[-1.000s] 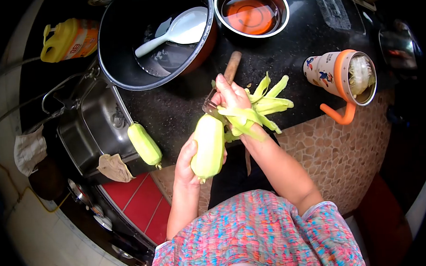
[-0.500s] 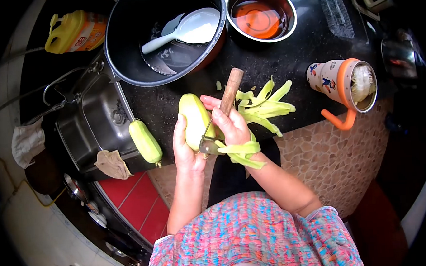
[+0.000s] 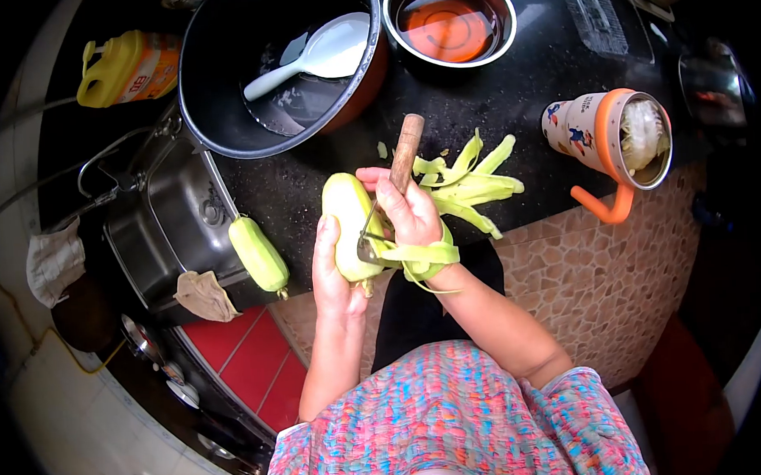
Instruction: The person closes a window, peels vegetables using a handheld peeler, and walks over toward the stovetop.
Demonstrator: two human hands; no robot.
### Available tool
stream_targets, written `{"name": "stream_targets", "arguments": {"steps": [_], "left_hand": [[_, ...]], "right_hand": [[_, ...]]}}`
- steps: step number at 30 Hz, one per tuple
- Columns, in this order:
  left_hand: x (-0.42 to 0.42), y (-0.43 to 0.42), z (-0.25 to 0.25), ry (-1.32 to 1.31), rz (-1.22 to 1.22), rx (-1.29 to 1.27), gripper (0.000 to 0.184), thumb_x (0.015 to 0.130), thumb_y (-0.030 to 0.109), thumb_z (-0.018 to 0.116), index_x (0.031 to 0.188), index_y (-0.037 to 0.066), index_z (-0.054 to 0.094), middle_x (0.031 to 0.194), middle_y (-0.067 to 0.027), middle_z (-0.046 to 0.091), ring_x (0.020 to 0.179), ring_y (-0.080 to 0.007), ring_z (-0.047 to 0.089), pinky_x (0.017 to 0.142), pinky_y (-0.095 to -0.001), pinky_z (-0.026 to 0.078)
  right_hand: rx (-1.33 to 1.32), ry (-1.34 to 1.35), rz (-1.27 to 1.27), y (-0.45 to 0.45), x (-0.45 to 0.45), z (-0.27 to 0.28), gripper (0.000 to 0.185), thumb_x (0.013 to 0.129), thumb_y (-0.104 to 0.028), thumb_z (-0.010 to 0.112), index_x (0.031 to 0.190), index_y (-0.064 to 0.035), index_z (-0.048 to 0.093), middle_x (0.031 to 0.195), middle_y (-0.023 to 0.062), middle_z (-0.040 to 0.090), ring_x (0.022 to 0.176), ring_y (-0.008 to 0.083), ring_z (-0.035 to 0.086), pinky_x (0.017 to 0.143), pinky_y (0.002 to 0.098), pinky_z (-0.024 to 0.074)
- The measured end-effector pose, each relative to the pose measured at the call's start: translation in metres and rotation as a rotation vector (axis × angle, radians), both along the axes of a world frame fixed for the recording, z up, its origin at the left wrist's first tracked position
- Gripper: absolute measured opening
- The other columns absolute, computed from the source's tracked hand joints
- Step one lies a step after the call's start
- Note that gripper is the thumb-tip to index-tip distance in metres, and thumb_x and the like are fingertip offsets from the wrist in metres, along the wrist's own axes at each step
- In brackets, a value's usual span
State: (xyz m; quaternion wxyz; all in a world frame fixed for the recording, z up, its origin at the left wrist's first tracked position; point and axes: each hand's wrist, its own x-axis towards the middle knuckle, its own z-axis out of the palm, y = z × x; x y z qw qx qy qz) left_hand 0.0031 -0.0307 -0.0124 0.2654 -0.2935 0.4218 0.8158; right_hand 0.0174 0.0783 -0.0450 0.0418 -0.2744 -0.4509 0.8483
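Note:
My left hand (image 3: 329, 269) is closed around the lower left side of a pale green, mostly peeled gourd (image 3: 346, 218), its stem end toward me. In my right hand (image 3: 411, 215) is a peeler (image 3: 407, 151) with a wooden handle pointing up and away. Its metal blade lies against the gourd's lower right side. Strips of green peel (image 3: 424, 254) hang over my right wrist. Beyond that hand, a heap of peel (image 3: 476, 187) lies on the black counter. Another pale green gourd (image 3: 258, 255) rests between the sink and my left hand.
A large dark pot (image 3: 202, 135) holds a white ladle (image 3: 334, 48); beside it stands a metal bowl (image 3: 510, 28) of liquid. A steel sink (image 3: 155, 239) with a cloth (image 3: 205, 296) on its edge is at left. An orange-handled cup (image 3: 588, 126) stands right, near a yellow jug (image 3: 127, 70) far left.
The peeler blade has shifted slightly along the gourd, and the peel on my right wrist hangs differently. The whole view has shifted a little.

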Motion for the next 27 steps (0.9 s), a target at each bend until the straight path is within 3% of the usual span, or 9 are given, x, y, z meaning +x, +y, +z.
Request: {"name": "stream_targets", "arguments": {"steps": [3,7,9,12,14,15,17,20,27], "left_hand": [[0.008,0.003,0.005,0.002,-0.017,0.002,0.048,0.092,0.033,0.051,0.127,0.001,0.047,0.113,-0.0136,0.060,0.099,-0.0230,0.061,0.085,-0.0356,0.052],[0.005,-0.006,0.010,0.051,-0.126,0.005,0.053,0.090,0.034,0.053,0.131,0.001,0.043,0.119,-0.0139,0.057,0.103,-0.0231,0.060,0.089,-0.0362,0.049],[0.004,0.001,0.015,0.180,-0.234,-0.006,0.062,0.088,0.036,0.056,0.135,0.000,0.038,0.124,-0.0154,0.053,0.106,-0.0244,0.058,0.092,-0.0358,0.047],[0.008,-0.005,0.021,0.116,-0.251,-0.024,0.067,0.084,0.040,0.059,0.132,-0.003,0.038,0.123,-0.0185,0.051,0.110,-0.0251,0.054,0.095,-0.0361,0.043],[0.013,-0.016,0.016,0.058,-0.289,0.021,0.064,0.085,0.040,0.056,0.129,-0.004,0.040,0.110,-0.0228,0.057,0.090,-0.0273,0.063,0.077,-0.0366,0.053],[0.014,-0.017,0.013,0.058,-0.289,0.021,0.064,0.085,0.040,0.056,0.129,-0.004,0.040,0.110,-0.0228,0.057,0.090,-0.0273,0.063,0.077,-0.0366,0.053],[0.013,-0.021,0.012,-0.060,-0.195,0.127,0.063,0.085,0.043,0.053,0.125,-0.004,0.044,0.100,-0.0254,0.061,0.073,-0.0285,0.065,0.061,-0.0362,0.056],[0.002,-0.026,0.003,-0.077,-0.128,0.171,0.060,0.089,0.046,0.046,0.125,-0.002,0.046,0.102,-0.0258,0.060,0.080,-0.0291,0.063,0.067,-0.0370,0.054],[-0.015,-0.012,-0.003,-0.110,0.007,0.296,0.056,0.093,0.044,0.041,0.126,-0.001,0.046,0.112,-0.0278,0.055,0.083,-0.0348,0.063,0.072,-0.0427,0.055]], "right_hand": [[-0.116,-0.076,0.041,0.012,-0.008,0.007,0.037,0.098,-0.030,0.047,0.114,0.0014,0.058,0.102,0.0048,0.061,0.087,0.0087,0.053,0.079,0.0224,0.0430],[-0.262,-0.066,0.099,0.007,-0.011,0.001,0.039,0.097,-0.034,0.046,0.109,0.0003,0.060,0.093,0.0049,0.063,0.081,0.0096,0.057,0.076,0.0224,0.0459],[-0.282,-0.127,0.034,0.012,-0.016,-0.002,0.035,0.097,-0.034,0.048,0.093,-0.0011,0.059,0.083,0.0066,0.064,0.073,0.0110,0.061,0.071,0.0253,0.0494],[-0.263,-0.112,0.000,0.010,-0.024,-0.010,0.039,0.093,-0.041,0.054,0.085,-0.0028,0.055,0.076,0.0067,0.063,0.064,0.0110,0.059,0.062,0.0240,0.0485],[-0.275,-0.329,0.100,0.024,-0.031,-0.020,0.042,0.091,-0.044,0.055,0.084,-0.0027,0.053,0.073,0.0079,0.062,0.059,0.0115,0.057,0.056,0.0248,0.0475],[-0.279,-0.314,0.119,0.027,-0.035,-0.022,0.044,0.091,-0.046,0.055,0.085,-0.0031,0.050,0.070,0.0096,0.061,0.054,0.0127,0.055,0.051,0.0253,0.0457],[-0.392,-0.301,0.022,0.024,-0.039,-0.022,0.041,0.092,-0.045,0.053,0.088,-0.0052,0.047,0.073,0.0129,0.064,0.056,0.0148,0.058,0.051,0.0245,0.0471],[-0.491,-0.230,-0.083,0.033,-0.040,-0.021,0.040,0.095,-0.041,0.049,0.083,-0.0026,0.050,0.085,0.0209,0.066,0.066,0.0195,0.064,0.063,0.0282,0.0534],[-0.034,-0.025,-0.227,0.042,-0.046,-0.017,0.042,0.099,-0.037,0.041,0.102,0.0026,0.054,0.102,0.0166,0.064,0.090,0.0174,0.061,0.081,0.0293,0.0489]]}}
